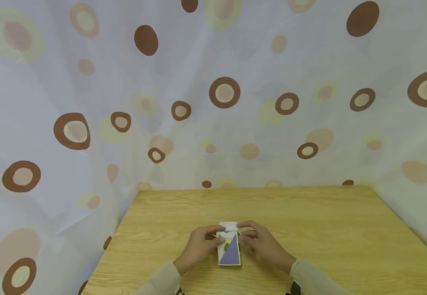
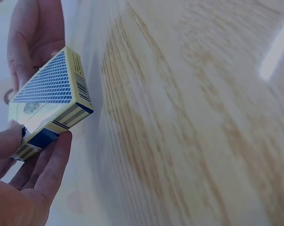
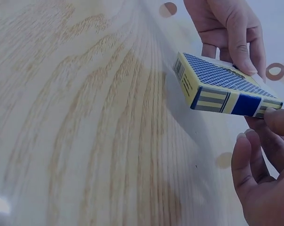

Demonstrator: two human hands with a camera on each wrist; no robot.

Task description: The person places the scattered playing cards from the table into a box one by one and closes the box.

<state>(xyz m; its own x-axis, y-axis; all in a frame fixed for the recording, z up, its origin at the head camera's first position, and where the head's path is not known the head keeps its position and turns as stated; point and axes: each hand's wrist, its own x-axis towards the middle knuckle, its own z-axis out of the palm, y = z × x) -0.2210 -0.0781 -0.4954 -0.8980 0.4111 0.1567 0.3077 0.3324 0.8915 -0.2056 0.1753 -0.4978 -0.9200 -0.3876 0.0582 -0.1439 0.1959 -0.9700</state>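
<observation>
A playing card box, blue-patterned and pale yellow with a white corner, is held up over the table with its white top flap raised. My left hand grips its left side, thumb on the front face and fingers behind. The right hand is at the top right corner, its index finger at the flap and its thumb by the box's edge. In the left wrist view the box shows a barcode on its end. In the right wrist view the right thumb touches the box's striped side.
A wooden table lies under both hands, with its far edge against a white curtain patterned with brown and beige circles. The curtain also hangs along the left and right sides.
</observation>
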